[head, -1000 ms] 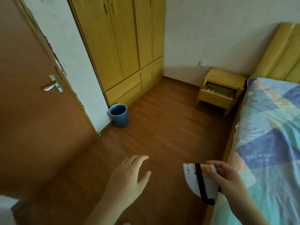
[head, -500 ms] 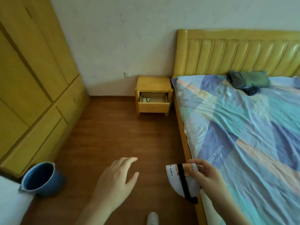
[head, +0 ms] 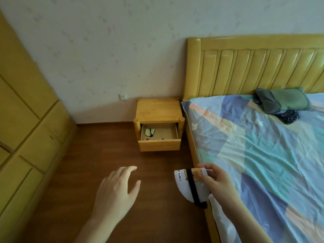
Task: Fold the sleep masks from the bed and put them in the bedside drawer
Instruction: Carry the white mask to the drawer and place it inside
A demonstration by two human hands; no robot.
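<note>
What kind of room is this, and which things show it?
Most likely a bedroom: a bed with a wooden headboard, a bedside table with its drawer open, and a tall wardrobe.

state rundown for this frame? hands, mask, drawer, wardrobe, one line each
left hand: open, empty, fingers spread above the floor
right hand: pinching the folded sleep mask
folded sleep mask: folded in half, black strap across it, held off the bed
bedside drawer: pulled open, one mask already inside at the left
wardrobe: doors and drawers shut
bed: sheet on, dark clothes piled by the headboard
</note>
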